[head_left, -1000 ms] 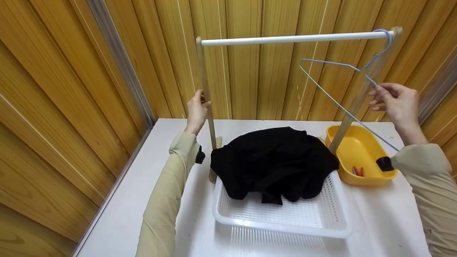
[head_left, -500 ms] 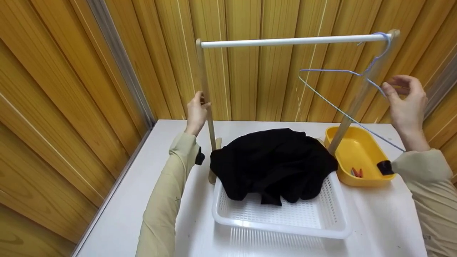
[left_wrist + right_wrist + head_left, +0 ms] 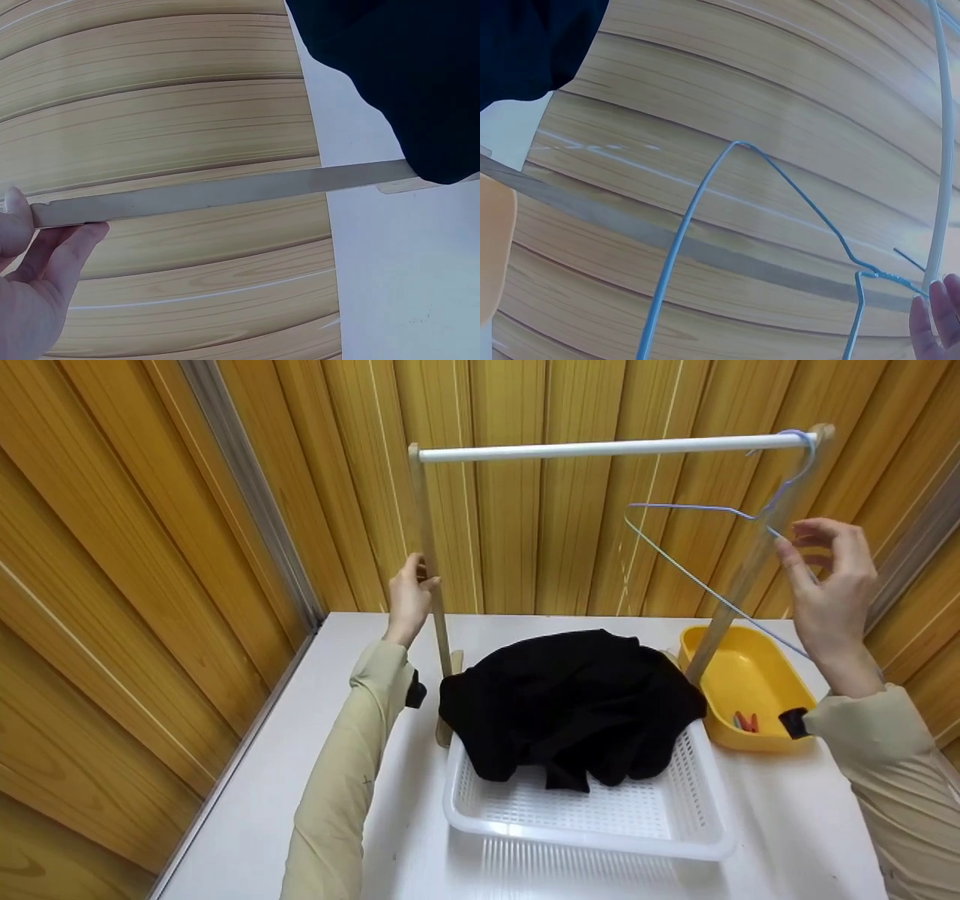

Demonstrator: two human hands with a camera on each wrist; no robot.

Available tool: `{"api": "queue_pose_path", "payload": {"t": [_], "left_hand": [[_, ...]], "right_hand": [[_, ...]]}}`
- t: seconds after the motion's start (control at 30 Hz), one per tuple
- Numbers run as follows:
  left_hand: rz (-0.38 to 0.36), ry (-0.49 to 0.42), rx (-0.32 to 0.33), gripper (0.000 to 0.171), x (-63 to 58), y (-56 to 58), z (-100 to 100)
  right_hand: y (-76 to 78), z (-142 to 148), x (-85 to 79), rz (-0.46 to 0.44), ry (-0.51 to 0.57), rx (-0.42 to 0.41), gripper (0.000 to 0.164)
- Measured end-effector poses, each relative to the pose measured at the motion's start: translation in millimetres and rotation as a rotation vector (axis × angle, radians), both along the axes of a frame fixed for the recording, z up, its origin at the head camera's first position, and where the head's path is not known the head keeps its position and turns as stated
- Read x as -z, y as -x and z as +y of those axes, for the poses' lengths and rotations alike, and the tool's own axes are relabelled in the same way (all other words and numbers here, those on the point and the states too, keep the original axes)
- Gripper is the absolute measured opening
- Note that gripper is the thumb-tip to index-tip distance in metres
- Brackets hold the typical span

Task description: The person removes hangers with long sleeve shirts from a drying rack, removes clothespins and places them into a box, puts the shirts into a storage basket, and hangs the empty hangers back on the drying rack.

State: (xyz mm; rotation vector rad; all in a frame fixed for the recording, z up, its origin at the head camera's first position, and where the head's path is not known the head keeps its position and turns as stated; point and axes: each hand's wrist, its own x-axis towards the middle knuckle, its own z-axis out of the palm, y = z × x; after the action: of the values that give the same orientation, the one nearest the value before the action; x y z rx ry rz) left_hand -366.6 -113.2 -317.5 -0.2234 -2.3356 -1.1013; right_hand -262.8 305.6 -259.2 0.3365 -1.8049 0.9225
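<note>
My left hand [image 3: 409, 594] holds the left wooden post [image 3: 441, 634] of a small clothes rack; in the left wrist view, thumb and fingers lie on either side of this post [image 3: 195, 196]. A blue wire hanger [image 3: 694, 576] hangs by its hook near the right end of the white bar [image 3: 600, 449]. My right hand [image 3: 834, 592] is raised beside the hanger's right shoulder, fingers spread and bent slightly. In the right wrist view, the fingertips [image 3: 937, 315] appear apart from the hanger wire [image 3: 676, 244]. Black cloth [image 3: 577, 705] lies bunched over a white basket [image 3: 585, 840].
A yellow tub [image 3: 750, 675] with red clothespins [image 3: 746, 722] stands right of the basket, beside the right post [image 3: 720, 634]. All stand on a white table [image 3: 405, 840]. Wood-patterned panels [image 3: 510, 540] rise behind and at the left.
My right hand has parted from the hanger's shoulder, moved right, then come back left near it. The hanger has turned slightly and hangs lower. My left hand stays on the post.
</note>
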Motion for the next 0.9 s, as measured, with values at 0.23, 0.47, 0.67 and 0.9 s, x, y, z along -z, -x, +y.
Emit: {"api": "queue_pose_path", "payload": {"t": [0.23, 0.47, 0.67, 0.9], "left_hand": [[-0.001, -0.019, 0.033, 0.022, 2.7, -1.2, -1], [0.014, -0.065, 0.041, 0.02, 3.1, -3.1, -6], [-0.019, -0.11, 0.081, 0.022, 2.0, -4.0, -8], [-0.098, -0.121, 0.14, 0.034, 0.3, -9.0, -13]], "right_hand": [[1.1, -12, 13.8, -0.022, -0.083, -0.065, 0.024], [5.9, -24, 32.4, -0.088, -0.246, -0.2, 0.027], [10.7, -28, 48.8, -0.233, -0.378, -0.27, 0.034], [12.8, -30, 61.1, -0.387, -0.442, -0.28, 0.034]]}}
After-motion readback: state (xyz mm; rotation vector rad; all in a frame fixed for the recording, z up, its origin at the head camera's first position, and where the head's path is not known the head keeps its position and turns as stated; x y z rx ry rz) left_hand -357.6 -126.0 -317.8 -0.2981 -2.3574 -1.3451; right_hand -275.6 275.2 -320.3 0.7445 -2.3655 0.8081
